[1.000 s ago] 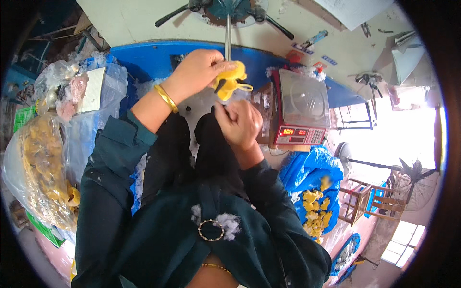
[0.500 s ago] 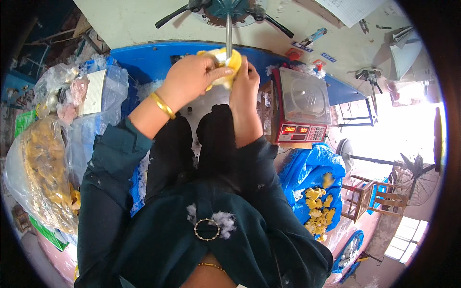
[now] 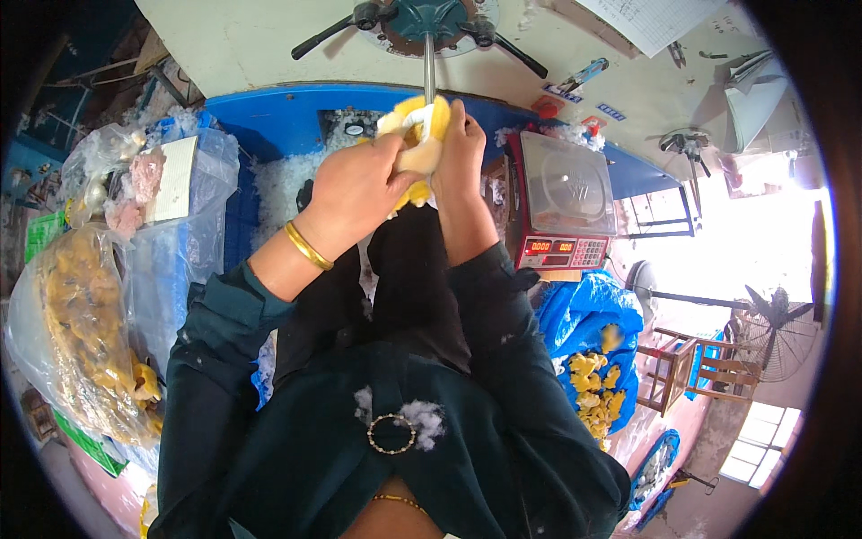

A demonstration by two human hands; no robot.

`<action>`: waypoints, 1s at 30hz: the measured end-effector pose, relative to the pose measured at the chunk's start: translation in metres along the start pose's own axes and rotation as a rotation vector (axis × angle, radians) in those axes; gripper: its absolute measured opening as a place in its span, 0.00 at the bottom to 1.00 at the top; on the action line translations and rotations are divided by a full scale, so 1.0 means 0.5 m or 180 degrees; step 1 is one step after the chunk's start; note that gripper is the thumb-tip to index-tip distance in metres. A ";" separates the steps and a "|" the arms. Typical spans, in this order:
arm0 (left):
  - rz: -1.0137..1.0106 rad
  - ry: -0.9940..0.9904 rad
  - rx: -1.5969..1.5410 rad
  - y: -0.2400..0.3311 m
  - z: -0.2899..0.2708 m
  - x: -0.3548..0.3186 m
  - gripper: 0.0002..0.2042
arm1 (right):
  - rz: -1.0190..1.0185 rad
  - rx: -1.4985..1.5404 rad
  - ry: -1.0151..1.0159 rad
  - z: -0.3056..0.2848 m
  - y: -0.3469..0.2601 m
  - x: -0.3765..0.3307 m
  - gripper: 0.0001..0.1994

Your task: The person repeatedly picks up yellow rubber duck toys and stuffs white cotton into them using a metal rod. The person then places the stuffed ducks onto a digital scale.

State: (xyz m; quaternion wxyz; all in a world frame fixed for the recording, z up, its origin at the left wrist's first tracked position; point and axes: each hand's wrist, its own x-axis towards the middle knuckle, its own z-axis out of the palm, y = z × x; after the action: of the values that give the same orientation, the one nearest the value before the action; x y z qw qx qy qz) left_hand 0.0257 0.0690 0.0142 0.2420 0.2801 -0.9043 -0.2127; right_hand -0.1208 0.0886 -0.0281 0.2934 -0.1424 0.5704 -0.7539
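A yellow and white plush toy piece (image 3: 437,144) is between my two hands, its upper end against the tip of a thin metal tube (image 3: 429,70). My left hand (image 3: 355,189) is closed around its left side, thumb pressed across the front. My right hand (image 3: 462,157) grips the right edge with its fingers bent up near the tube. The tube comes out of a dark green machine head (image 3: 431,16) with black handles on both sides. The inner part of the piece looks white; how far the tube reaches into it is hidden.
A red scale (image 3: 566,202) stands right of my hands. Yellow plush pieces (image 3: 593,395) lie in a blue bag (image 3: 588,314) at the lower right. Clear bags (image 3: 76,314) with yellow pieces fill the left side. Papers, pliers and a cutter lie on the pale tabletop (image 3: 260,45).
Both hands have drawn the plush piece slightly nearer to me, down along the tube. More of the piece shows, and my left hand has turned a little.
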 end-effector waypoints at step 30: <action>-0.1693 -0.1026 -0.3225 0.000 -0.030 -0.022 0.24 | 0.1402 0.0518 -0.1097 -0.027 -0.050 -0.002 0.15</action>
State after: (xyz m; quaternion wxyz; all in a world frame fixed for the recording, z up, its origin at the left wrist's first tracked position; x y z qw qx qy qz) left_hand 0.0420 0.0721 0.0226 0.1436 0.3109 -0.6142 -0.7110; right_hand -0.1344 0.1038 -0.0088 0.5530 -0.1170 0.4670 -0.6801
